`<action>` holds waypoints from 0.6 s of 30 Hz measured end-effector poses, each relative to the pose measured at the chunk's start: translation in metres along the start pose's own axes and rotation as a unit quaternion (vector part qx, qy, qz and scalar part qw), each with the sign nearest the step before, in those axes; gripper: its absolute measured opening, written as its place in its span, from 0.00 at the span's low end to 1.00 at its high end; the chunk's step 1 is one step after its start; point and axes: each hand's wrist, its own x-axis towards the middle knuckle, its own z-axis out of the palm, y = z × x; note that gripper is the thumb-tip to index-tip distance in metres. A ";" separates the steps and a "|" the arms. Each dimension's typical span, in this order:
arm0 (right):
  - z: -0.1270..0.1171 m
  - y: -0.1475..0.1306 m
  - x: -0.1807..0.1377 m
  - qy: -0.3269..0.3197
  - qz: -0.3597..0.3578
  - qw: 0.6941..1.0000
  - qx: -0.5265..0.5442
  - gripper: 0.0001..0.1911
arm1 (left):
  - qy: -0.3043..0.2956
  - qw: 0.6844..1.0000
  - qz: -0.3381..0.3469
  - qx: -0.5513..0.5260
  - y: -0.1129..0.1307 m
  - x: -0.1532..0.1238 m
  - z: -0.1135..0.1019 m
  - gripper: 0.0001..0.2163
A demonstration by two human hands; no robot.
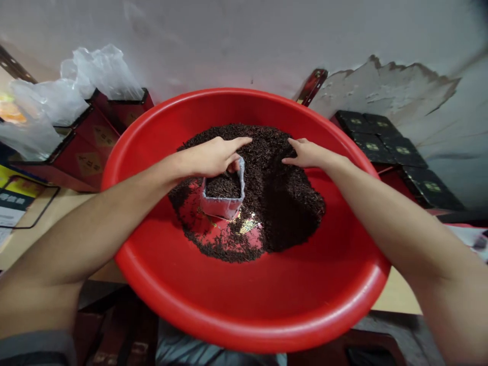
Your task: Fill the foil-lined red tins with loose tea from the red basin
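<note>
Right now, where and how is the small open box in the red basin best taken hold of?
Grip the small open box by two opposite side walls, probably from above with the left hand, which is at its far edge. Its mouth faces up and its straight walls suit a pinch; holding it level should keep the dark shreds inside.

Lg round plastic basin (244,290), solid glossy red, below both hands. Btwn L hand (213,156) & R hand (307,154): heap of loose thin flakes (263,152), v. dark brown, near-blk. Under L hand: sm. sq. plastic-lined box (221,207), pinkish wall w/ whitish rim. Nearer the body than L hand: gold-yellow angular pattern (249,223) on basin floor. L of L hand: red upright boxes (91,162), gold diamond labels w/ dark characters; whitish see-through plastic bags (102,73) above. R of R hand: blk-topped boxes (404,152), gold sq. emblems.
</note>
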 end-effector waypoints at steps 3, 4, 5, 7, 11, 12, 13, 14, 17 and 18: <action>0.001 -0.004 -0.004 0.000 0.013 1.000 0.011 0.51 | -0.040 0.999 0.018 0.004 -0.001 -0.004 0.000 0.49; 0.002 -0.005 -0.005 0.002 0.017 1.000 0.014 0.52 | -0.046 0.999 0.028 -0.001 -0.002 -0.005 0.000 0.51; 0.004 -0.007 -0.007 0.005 0.022 1.000 0.016 0.53 | -0.049 0.998 0.037 -0.009 -0.004 -0.006 -0.001 0.50; 0.008 -0.012 -0.009 0.019 0.026 0.999 0.013 0.56 | -0.042 0.998 0.046 -0.032 -0.007 -0.007 -0.001 0.46; 0.012 -0.024 -0.004 0.039 -0.039 0.998 -0.029 0.66 | 0.037 0.990 0.031 -0.132 -0.015 -0.002 -0.002 0.25; 0.013 -0.030 0.001 0.041 -0.066 0.996 -0.045 0.67 | 0.069 0.982 0.021 -0.175 -0.018 0.000 -0.003 0.23; 0.013 -0.036 0.007 0.042 -0.090 0.993 -0.062 0.68 | 0.107 0.970 0.008 -0.219 -0.020 0.002 -0.003 0.22; 0.014 -0.044 0.014 0.042 -0.110 0.990 -0.079 0.69 | 0.144 0.955 -0.007 -0.260 -0.023 0.004 -0.003 0.23; 0.020 -0.072 0.040 0.042 -0.153 0.980 -0.118 0.70 | 0.191 0.915 -0.049 -0.352 -0.027 0.011 0.001 0.21; 0.023 -0.081 0.048 0.046 -0.163 0.978 -0.124 0.71 | 0.176 0.909 -0.055 -0.373 -0.027 0.013 0.004 0.21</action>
